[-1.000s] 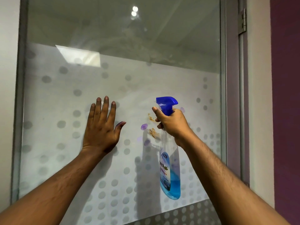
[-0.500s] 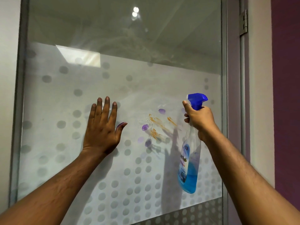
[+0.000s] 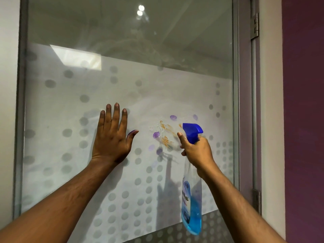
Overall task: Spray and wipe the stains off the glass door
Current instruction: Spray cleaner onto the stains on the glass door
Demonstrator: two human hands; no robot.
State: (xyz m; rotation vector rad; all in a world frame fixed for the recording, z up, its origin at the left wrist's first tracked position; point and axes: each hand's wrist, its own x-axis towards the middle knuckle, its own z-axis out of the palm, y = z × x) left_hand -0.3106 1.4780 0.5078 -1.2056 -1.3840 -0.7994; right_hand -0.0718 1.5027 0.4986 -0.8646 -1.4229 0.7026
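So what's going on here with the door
A person is cleaning a glass door. The right hand holds a spray bottle of blue liquid, nozzle aimed at the orange and purple stains on the frosted part. The left hand lies flat on the glass beside them. Wet droplets show around the stains, which are not yet wiped off; no cloth is in view.

- A grey metal door frame [image 3: 235,102] is running vertically along the right edge of the pane.
- A metal hinge [image 3: 254,25] is sitting high on the frame post; a second hinge [image 3: 256,200] is sitting lower on the same post.
- A white wall strip [image 3: 270,102] is standing just beside the post.
- A purple wall [image 3: 303,111] is filling the far right.
- A pale wall [image 3: 7,102] is bordering the left side.
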